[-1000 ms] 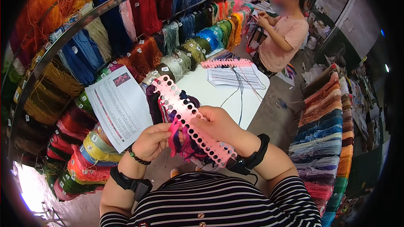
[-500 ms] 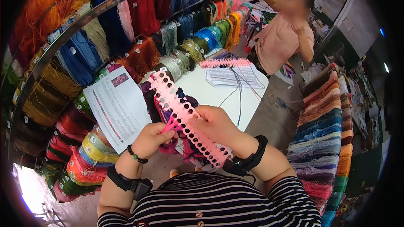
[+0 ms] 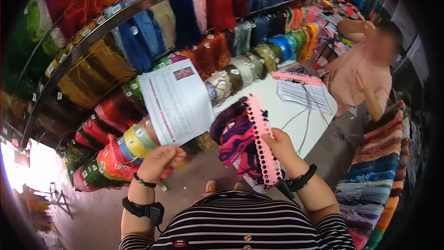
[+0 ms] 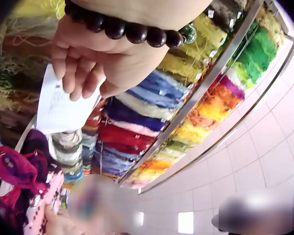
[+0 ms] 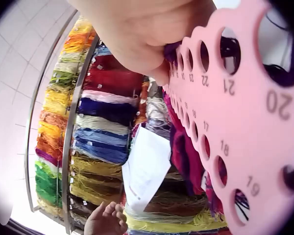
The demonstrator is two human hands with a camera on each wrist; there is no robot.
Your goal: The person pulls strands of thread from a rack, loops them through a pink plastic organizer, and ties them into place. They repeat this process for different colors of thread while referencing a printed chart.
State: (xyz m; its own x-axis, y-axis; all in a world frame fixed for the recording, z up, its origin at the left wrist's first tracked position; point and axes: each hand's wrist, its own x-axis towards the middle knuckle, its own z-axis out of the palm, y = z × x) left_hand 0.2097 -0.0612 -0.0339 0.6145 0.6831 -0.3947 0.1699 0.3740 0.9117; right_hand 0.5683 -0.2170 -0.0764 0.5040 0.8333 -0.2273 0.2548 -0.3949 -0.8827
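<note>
My right hand (image 3: 283, 149) grips the long edge of a pink card (image 3: 262, 134) with numbered holes along both sides. Pink, magenta and dark purple thread bundles (image 3: 236, 134) hang from its left side. In the right wrist view the card (image 5: 210, 98) fills the right part, its numbers readable near the right hand (image 5: 152, 34). My left hand (image 3: 161, 159) is apart from the card, in the air below a printed sheet (image 3: 178, 99), fingers loosely bent with nothing visible in them. The left wrist view shows the left hand (image 4: 95, 58) with relaxed fingers in front of the sheet (image 4: 63, 107).
Racks of coloured yarn (image 3: 222, 9) curve along the left and back. A white table (image 3: 319, 125) bears another pink card (image 3: 296, 78), papers and loose threads. A person in a pink shirt (image 3: 354, 71) stands behind it. More yarn (image 3: 370, 171) hangs at the right.
My left hand has let go of the bright pink threads and moved left, away from the card. The card stands more upright, the threads spread beside it. The head view has turned left.
</note>
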